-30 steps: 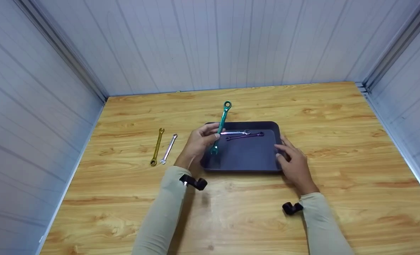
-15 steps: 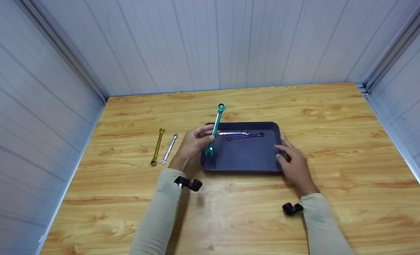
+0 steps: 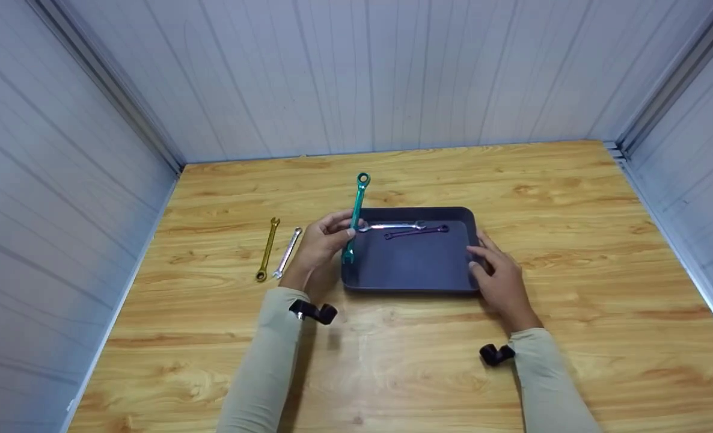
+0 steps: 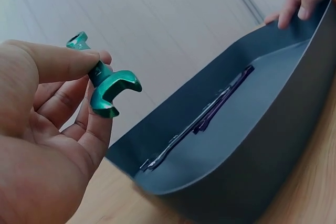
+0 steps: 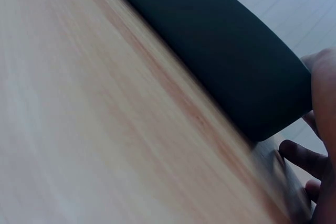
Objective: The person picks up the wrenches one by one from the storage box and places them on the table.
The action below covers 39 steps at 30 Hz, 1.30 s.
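Note:
My left hand (image 3: 319, 245) pinches a green combination wrench (image 3: 357, 207) between thumb and fingers, over the tray's left edge. Its ring end points up and away; the open end (image 4: 110, 92) faces the left wrist camera. At the right side of the dark grey tray (image 3: 416, 264), my right hand (image 3: 502, 279) grips the wall, with some fingertips over the rim and others outside. Inside the tray, near its back wall, lie a silver wrench (image 3: 392, 226) and a purple wrench (image 3: 416, 232) side by side. The right wrist view shows the tray's outer wall (image 5: 220, 56) and part of that hand.
Left of the tray, a gold wrench (image 3: 267, 249) and a smaller silver-pink wrench (image 3: 288, 252) lie on the wood-grain table (image 3: 392, 361). White panel walls (image 3: 356, 72) stand behind and at both sides.
My left hand has moved left with the green wrench, from over the tray to its left edge. The right hand, the tray and the other wrenches have stayed put.

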Each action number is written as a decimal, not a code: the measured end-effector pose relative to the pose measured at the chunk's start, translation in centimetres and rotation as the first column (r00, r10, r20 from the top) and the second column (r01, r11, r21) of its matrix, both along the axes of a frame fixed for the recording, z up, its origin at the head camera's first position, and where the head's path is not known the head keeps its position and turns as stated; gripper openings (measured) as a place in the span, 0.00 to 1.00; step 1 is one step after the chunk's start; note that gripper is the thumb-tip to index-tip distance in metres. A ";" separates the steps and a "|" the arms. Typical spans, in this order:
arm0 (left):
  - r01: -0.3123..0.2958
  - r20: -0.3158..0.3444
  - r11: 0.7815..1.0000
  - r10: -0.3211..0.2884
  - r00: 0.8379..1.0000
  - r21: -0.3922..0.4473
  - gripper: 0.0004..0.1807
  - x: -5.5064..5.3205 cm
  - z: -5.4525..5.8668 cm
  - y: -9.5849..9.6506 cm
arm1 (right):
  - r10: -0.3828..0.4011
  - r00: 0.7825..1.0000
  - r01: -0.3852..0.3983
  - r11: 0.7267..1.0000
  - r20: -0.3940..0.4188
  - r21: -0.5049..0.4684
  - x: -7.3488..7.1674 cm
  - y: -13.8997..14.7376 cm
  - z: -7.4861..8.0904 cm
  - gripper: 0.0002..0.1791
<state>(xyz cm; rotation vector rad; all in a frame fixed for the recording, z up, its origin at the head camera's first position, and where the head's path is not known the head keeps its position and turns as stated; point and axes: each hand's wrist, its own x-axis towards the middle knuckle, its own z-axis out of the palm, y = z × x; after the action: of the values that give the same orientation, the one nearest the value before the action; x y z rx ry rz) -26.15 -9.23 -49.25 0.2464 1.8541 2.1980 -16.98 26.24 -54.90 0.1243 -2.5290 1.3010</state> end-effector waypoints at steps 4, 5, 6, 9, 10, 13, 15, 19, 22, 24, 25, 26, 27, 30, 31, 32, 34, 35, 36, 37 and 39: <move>-0.014 0.006 1.000 0.014 1.000 -0.020 0.27 -0.1 -0.2 -0.6 | -0.006 1.000 0.006 1.000 -0.002 0.004 -0.1 0.0 0.0 0.18; -0.016 0.010 1.000 0.017 1.000 -0.023 0.28 -0.1 -0.3 -0.7 | -0.008 1.000 0.008 1.000 -0.001 0.005 -0.1 0.1 0.0 0.18; -0.021 0.014 0.999 0.022 1.000 -0.028 0.28 -0.1 -0.4 -0.9 | -0.011 1.000 0.011 1.000 0.000 0.005 -0.1 0.1 0.0 0.18; -0.041 0.022 0.998 0.042 0.999 -0.053 0.28 -0.2 -0.7 -1.2 | -0.015 1.000 0.015 1.000 0.003 0.000 -0.1 0.1 0.0 0.18; -0.046 0.021 0.997 0.048 0.999 -0.060 0.28 -0.3 -0.8 -1.2 | -0.015 1.000 0.015 1.000 0.004 -0.001 -0.1 0.2 0.0 0.18; -0.055 0.018 0.996 0.056 0.998 -0.071 0.28 -0.3 -1.0 -1.4 | -0.017 1.000 0.017 1.000 0.011 -0.006 -0.1 0.2 -0.1 0.18; -0.050 0.017 0.996 0.051 0.999 -0.068 0.27 -0.4 -1.1 -1.5 | -0.020 1.000 0.020 1.000 0.015 -0.005 -0.1 0.3 -0.1 0.18; -0.060 0.011 0.993 0.061 0.998 -0.103 0.26 -0.4 -1.2 -2.0 | -0.018 1.000 0.018 1.000 0.020 -0.005 0.0 0.2 -0.1 0.18; -0.090 0.013 0.988 0.092 0.996 -0.122 0.26 -0.4 -1.5 -2.3 | -0.014 1.000 0.014 1.000 0.017 -0.007 0.0 0.1 -0.1 0.18; -0.108 0.035 0.989 0.112 0.993 -0.104 0.26 -0.4 -1.7 -2.4 | -0.014 1.000 0.014 1.000 0.014 -0.005 0.0 0.1 -0.1 0.18; -0.116 0.051 0.988 0.122 0.991 -0.097 0.26 -0.3 -1.9 -2.5 | -0.009 1.000 0.009 1.000 0.014 -0.005 0.0 0.1 -0.1 0.18; -0.121 0.068 0.989 0.127 0.990 -0.087 0.26 -0.3 -2.0 -2.6 | -0.007 1.000 0.007 1.000 0.013 -0.005 0.0 0.1 -0.1 0.18; -0.121 0.087 0.990 0.128 0.988 -0.077 0.26 -0.3 -2.1 -2.7 | -0.005 1.000 0.005 1.000 0.013 -0.003 0.0 0.1 -0.1 0.18; -0.129 0.143 0.989 0.137 0.980 -0.069 0.26 -0.2 -2.4 -2.9 | -0.002 1.000 0.002 1.000 0.014 0.002 0.0 0.0 0.0 0.18; -0.130 0.158 0.989 0.141 0.977 -0.076 0.26 -0.2 -2.4 -3.0 | -0.002 1.000 0.002 1.000 0.015 0.003 0.0 0.0 0.0 0.18; -0.130 0.168 0.988 0.142 0.975 -0.077 0.25 -0.2 -2.5 -3.1 | -0.005 1.000 0.005 1.000 0.013 0.006 0.0 0.0 0.0 0.18; -0.132 0.180 0.987 0.146 0.973 -0.087 0.25 -0.3 -2.5 -3.3 | -0.008 1.000 0.008 1.000 0.015 0.006 0.0 0.1 0.0 0.18; -0.131 0.183 0.987 0.147 0.972 -0.094 0.25 -0.3 -2.5 -3.4 | -0.009 1.000 0.009 1.000 0.016 0.007 0.0 0.1 0.1 0.18; -0.132 0.187 0.986 0.150 0.971 -0.103 0.25 -0.4 -2.4 -3.6 | -0.009 1.000 0.009 1.000 0.018 0.007 0.0 0.1 0.1 0.18; -0.133 0.186 0.985 0.152 0.971 -0.110 0.25 -0.4 -2.4 -3.7 | -0.012 1.000 0.011 1.000 0.019 0.006 0.0 0.0 0.1 0.18; -0.138 0.188 0.983 0.159 0.969 -0.119 0.25 -0.6 -2.4 -4.0 | -0.013 1.000 0.013 1.000 0.019 0.003 0.0 0.1 0.1 0.18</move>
<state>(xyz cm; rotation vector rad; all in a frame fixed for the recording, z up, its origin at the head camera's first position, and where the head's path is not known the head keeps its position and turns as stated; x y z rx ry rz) -26.74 -13.19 -51.62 -0.1306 1.9242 2.1203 -16.95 26.29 -54.83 0.0963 -2.5433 1.3002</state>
